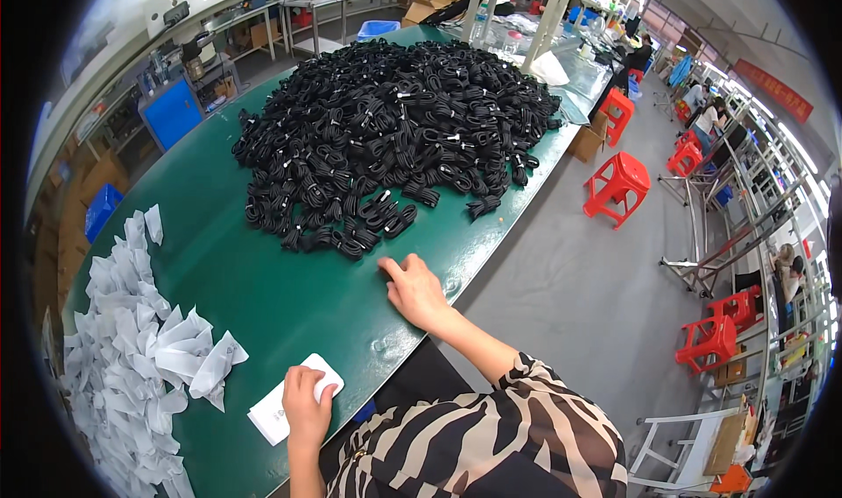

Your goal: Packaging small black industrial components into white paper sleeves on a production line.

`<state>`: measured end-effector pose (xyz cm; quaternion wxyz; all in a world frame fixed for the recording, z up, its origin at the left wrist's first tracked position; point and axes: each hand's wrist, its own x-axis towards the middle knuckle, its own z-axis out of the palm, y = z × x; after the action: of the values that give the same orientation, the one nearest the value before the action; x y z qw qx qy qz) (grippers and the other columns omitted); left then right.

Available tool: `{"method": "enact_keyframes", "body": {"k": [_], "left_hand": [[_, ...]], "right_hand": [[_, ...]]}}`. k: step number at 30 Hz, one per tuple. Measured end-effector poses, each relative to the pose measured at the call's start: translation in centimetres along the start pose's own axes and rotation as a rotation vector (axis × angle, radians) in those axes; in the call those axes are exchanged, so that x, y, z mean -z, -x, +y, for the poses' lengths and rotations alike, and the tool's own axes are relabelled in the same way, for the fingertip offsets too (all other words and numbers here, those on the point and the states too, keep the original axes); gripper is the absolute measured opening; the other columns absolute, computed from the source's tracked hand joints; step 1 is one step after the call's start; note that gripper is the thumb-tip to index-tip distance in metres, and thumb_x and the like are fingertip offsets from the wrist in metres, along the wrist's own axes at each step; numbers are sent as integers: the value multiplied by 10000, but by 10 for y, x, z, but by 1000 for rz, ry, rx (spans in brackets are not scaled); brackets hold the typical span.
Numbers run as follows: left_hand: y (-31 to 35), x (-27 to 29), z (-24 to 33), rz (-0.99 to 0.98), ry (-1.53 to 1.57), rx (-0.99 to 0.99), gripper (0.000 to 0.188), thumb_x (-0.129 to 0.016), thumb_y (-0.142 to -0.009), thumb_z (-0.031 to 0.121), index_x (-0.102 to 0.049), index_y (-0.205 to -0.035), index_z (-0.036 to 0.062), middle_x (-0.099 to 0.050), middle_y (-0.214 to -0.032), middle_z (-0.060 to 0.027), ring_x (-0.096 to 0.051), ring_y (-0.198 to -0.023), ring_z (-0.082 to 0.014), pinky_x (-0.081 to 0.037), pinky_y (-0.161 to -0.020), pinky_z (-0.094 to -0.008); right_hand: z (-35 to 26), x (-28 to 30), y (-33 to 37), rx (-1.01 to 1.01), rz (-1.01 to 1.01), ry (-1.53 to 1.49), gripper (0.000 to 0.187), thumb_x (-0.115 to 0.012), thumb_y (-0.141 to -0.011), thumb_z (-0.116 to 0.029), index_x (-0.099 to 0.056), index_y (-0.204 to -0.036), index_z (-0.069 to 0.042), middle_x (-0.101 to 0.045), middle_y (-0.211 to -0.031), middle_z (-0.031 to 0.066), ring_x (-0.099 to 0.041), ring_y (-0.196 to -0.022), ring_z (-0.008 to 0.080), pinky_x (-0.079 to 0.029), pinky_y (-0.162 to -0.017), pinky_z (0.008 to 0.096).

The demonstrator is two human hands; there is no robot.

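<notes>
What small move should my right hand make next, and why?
Probably reach slightly forward with your right hand and take a black cable bundle from the near edge of the pile. No cable shows in that hand, and it is just short of that edge, while your left hand is on the white packaging.

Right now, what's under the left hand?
Under the left hand is a flat white stack, possibly bags, on the green table. Its ends show; the middle is covered, so I can't tell what's hidden there.
</notes>
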<state>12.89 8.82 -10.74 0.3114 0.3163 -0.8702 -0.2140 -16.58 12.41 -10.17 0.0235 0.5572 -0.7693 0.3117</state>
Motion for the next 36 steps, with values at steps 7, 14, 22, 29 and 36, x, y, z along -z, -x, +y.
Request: {"method": "enact_keyframes", "body": {"k": [7,14,22,29,36], "left_hand": [[4,3,18,-37,27,177,179,-733,-746,-9,-585,-846,7,-570,-879,-148,-577,-835,-351,-475,-785,-452],[3,-5,5,44,77,126,59,-630,-856,-5,-581,-823,-13,-545,-774,-193,-569,-758,-402,-468,-971,-478],[6,0,6,48,288,418,73,-657,-891,7,-600,-914,-33,-603,-836,-106,-591,-742,-175,-488,-702,-287],[6,1,6,107,335,359,67,-651,-887,3,-596,-916,-20,-603,-864,-125,-609,-737,-224,-495,-670,-331],[0,10,17,117,274,95,101,-666,-820,-54,-602,-877,-1,-619,-938,-97,-595,-853,-235,-484,-760,-334]], "right_hand": [[-7,-16,20,228,-28,-68,400,-686,-798,-106,-565,-1161,10,-569,-998,182,-571,-938,374,-493,-813,462],[-42,-3,31,177,-150,-494,374,-745,-859,-158,-622,-1190,-34,-662,-1094,177,-665,-991,350,-541,-847,390],[-63,3,45,448,-190,-477,458,-790,-782,-41,-656,-1219,-75,-580,-944,109,-606,-741,257,-508,-620,341],[-67,-3,51,596,-281,-368,484,-805,-761,-62,-684,-1225,-121,-558,-983,102,-585,-720,252,-510,-628,351],[-66,-7,48,200,-577,-703,336,-774,-847,-104,-663,-1160,-48,-581,-871,33,-530,-649,111,-420,-524,258]]}}
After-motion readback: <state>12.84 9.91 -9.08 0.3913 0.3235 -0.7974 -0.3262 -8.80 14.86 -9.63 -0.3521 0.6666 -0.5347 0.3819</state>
